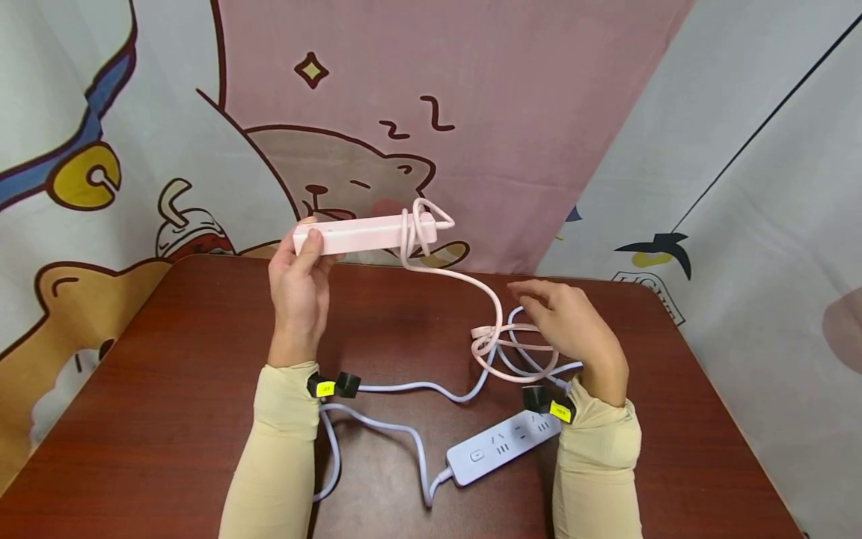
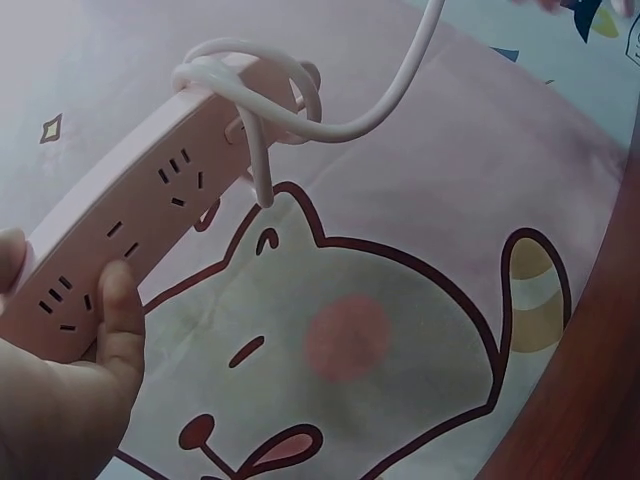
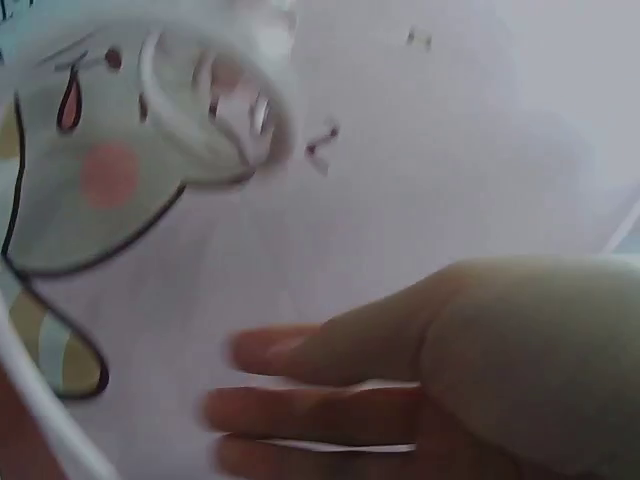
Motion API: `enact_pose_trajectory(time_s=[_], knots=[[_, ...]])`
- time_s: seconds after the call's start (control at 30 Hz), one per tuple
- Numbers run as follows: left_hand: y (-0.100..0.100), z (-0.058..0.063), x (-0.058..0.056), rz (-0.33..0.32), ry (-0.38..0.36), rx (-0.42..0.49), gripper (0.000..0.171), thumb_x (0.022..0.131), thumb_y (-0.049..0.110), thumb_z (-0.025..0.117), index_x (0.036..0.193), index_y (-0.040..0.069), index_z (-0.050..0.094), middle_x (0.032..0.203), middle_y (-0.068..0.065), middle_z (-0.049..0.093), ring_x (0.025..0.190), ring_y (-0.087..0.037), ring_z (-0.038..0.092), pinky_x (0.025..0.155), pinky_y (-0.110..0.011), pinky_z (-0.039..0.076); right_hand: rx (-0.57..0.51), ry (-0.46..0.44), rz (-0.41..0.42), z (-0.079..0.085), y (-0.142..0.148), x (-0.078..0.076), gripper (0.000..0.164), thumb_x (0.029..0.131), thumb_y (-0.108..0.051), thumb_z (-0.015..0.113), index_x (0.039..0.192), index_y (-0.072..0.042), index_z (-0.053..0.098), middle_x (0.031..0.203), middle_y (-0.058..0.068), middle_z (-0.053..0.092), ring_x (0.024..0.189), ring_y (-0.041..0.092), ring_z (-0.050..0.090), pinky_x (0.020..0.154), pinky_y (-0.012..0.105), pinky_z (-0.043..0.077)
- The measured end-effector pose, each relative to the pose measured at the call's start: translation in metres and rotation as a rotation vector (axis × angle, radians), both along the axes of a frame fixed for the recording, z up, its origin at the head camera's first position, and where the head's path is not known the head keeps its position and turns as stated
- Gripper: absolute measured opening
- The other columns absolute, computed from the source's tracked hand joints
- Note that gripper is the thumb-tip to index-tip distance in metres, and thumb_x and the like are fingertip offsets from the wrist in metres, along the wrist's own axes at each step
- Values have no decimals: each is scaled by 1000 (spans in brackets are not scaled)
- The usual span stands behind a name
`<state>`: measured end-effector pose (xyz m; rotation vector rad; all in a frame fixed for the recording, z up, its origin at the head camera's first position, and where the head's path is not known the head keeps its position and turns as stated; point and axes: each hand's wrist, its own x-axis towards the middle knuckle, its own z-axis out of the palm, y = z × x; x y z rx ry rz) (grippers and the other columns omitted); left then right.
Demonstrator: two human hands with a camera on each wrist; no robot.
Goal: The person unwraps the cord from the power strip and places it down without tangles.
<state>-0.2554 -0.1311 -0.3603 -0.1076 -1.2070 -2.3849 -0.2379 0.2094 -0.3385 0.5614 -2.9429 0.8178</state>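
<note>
A pink power strip (image 1: 364,234) is held up above the far part of the table, gripped at one end by my left hand (image 1: 301,281). Its sockets show in the left wrist view, with the left thumb and fingers (image 2: 122,315) around the strip (image 2: 150,200). The pink cord (image 1: 465,277) loops around the strip's other end, then runs down to a loose coil on the table. My right hand (image 1: 572,318) hovers over that coil, holding nothing. Its fingers (image 3: 310,412) are extended in the right wrist view.
A white power strip (image 1: 501,447) lies on the brown table (image 1: 168,419), partly behind the right forearm. Its pale cord (image 1: 390,424) winds leftward and back under the pink coil. A patterned curtain (image 1: 539,90) hangs behind the table.
</note>
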Motion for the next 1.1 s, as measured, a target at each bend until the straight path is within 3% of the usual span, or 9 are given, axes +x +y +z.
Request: enact_pose_trajectory(time_s=[0.13,0.23,0.33,0.5,0.67,1.1], knots=[[0,-1,1,-8,-15,-42,20,104,13,55,122,5,61,111,-5,62,91,-13,64,80,-22,55,-115,222,-42,9,-24,9,27,101,-13,60,126,-7,71,125,13,72,119,32,67,100,50,51],[0,-1,1,-25,-19,-64,22,104,12,55,124,5,60,113,-5,60,95,-14,62,81,-22,55,-169,358,8,8,-46,12,26,99,-12,65,124,-5,71,122,12,73,117,30,67,100,48,52],[1,-2,1,-45,-17,-76,22,104,11,54,124,5,60,114,-5,60,96,-14,62,83,-23,56,-181,420,57,5,-65,11,28,98,-13,67,125,-5,70,124,12,72,119,29,66,103,46,52],[4,-2,2,-85,-5,-82,20,105,10,53,123,5,59,113,-4,60,95,-13,63,82,-24,56,-104,399,66,-4,-81,9,35,98,-19,68,130,-5,67,131,11,69,125,29,64,106,47,50],[6,-2,0,-103,4,-80,18,104,10,53,120,5,61,109,-3,62,91,-13,63,80,-23,56,-20,376,50,-11,-84,5,33,99,-16,67,131,-9,67,123,10,72,116,29,68,98,48,54],[5,-2,-2,-110,30,-66,16,104,12,55,117,6,62,108,-4,64,88,-13,64,79,-24,55,-50,378,41,-14,-85,3,24,98,-16,69,119,-6,73,109,10,75,102,28,70,89,46,56]])
